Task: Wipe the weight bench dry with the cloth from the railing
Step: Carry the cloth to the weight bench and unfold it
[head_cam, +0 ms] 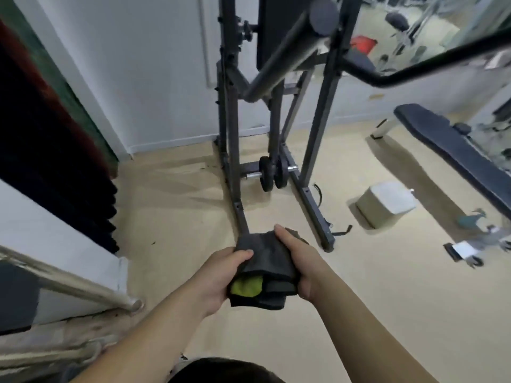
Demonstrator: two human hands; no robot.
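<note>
Far centre: dark steel rack (232, 111), upright, against the wall beyond the hands. Not part of the job.

Far right: weight bench (448, 139), long, flat, with a dark padded top, well apart from both hands. Probably firm padding under a smooth cover. Cannot tell from here whether wet or dry.

Near left: railing (69, 283), bare metal tube, just left of the left forearm.

Near centre, held in the air above the floor: cloth (265, 266), dark grey, folded into a thick bundle, with a yellow-green layer showing at the near end. Treat as light, soft and limp. Expect sagging and unfolding wherever unsupported. Not fragile, and unlikely to slip.

Left hand (221, 275): thumb pressed on top of the left edge, fingers curled beneath, pinching the bundle. Right hand (297, 261): thumb laid along the right edge, fingers wrapped under, gripping likewise.

For wiping, take hold across the middle of the fold under one flat palm, with the layers stacked. Avoid a corner hold, likely to let the bundle fall open.
</note>
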